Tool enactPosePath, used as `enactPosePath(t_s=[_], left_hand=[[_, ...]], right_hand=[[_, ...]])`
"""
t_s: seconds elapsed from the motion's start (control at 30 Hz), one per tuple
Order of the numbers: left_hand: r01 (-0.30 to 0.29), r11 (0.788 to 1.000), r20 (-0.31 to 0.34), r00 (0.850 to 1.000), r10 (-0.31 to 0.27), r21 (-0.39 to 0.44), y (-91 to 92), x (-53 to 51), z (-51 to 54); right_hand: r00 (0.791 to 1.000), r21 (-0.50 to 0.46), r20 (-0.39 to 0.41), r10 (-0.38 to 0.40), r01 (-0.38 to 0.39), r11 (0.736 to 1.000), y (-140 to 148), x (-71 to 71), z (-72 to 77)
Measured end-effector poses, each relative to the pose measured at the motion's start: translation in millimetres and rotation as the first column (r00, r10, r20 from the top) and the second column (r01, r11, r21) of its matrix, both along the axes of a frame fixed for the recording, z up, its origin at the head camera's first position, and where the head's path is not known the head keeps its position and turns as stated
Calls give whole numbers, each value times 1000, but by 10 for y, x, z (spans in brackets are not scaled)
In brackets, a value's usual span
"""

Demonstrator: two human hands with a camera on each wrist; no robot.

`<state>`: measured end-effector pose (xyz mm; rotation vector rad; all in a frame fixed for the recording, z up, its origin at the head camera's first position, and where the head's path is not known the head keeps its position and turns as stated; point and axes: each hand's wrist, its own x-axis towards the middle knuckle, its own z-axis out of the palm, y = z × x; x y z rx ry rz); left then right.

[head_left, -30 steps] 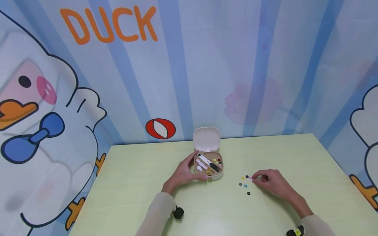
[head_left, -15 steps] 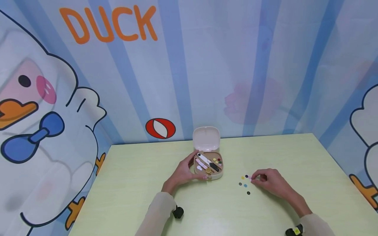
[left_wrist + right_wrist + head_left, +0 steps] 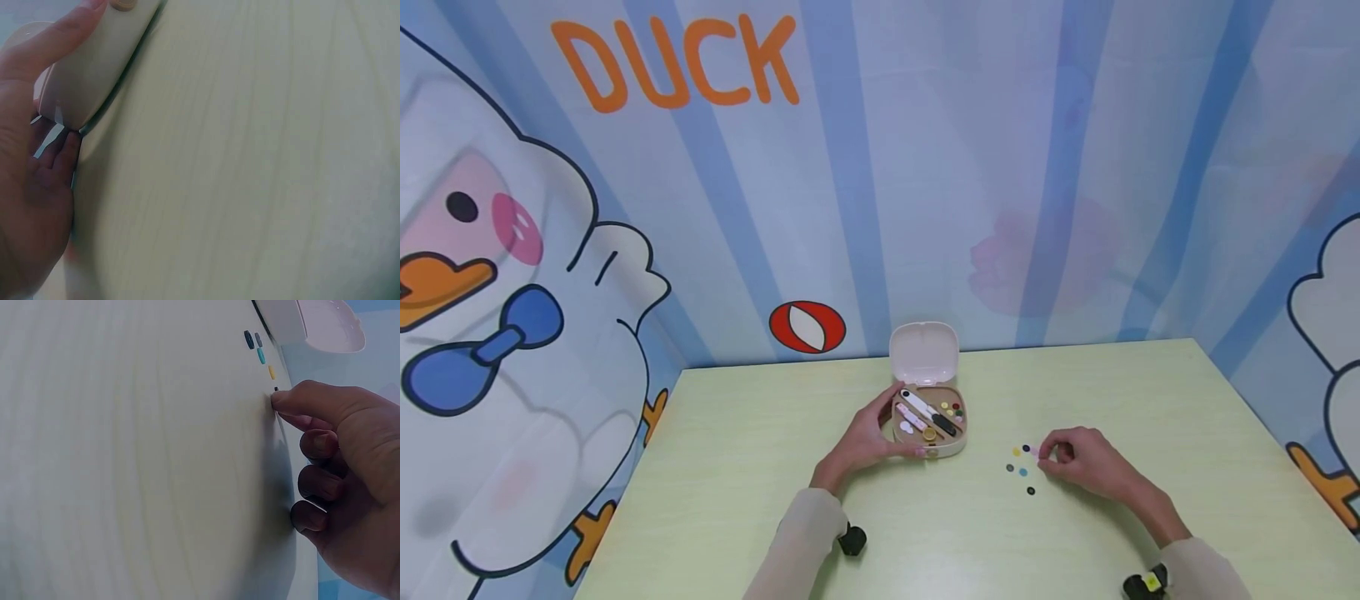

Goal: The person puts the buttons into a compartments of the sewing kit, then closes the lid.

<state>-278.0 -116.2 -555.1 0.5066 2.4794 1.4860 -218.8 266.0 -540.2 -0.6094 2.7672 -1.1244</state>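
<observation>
An open sewing-kit box, pale with a tan inside, stands near the table's back edge. My left hand grips it from the left, thumb along the front and fingers behind. Inside lie a white-and-black pen-like tool, a small pink stick, a gold round piece and several tiny coloured pieces. To the right, thumb and forefinger of my right hand pinch a small pink button at the tabletop. Beside it lie a yellow button, a blue button and several dark ones.
The pale wooden table meets a blue striped curtain with duck prints at the back and sides. The box's raised lid leans back close to the curtain. A black wrist device sits at the left cuff.
My right hand has shifted very slightly, its fingertips staying at the pink button. The left hand and the box have kept their places.
</observation>
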Motion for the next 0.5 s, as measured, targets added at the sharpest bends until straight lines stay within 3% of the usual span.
enactPosePath(t_s=[0.5], left_hand=[[-11,1000,1,1000,11,-10,0,-1,-16]], right_hand=[[997,31,63,-36,34,999,-60,14,27]])
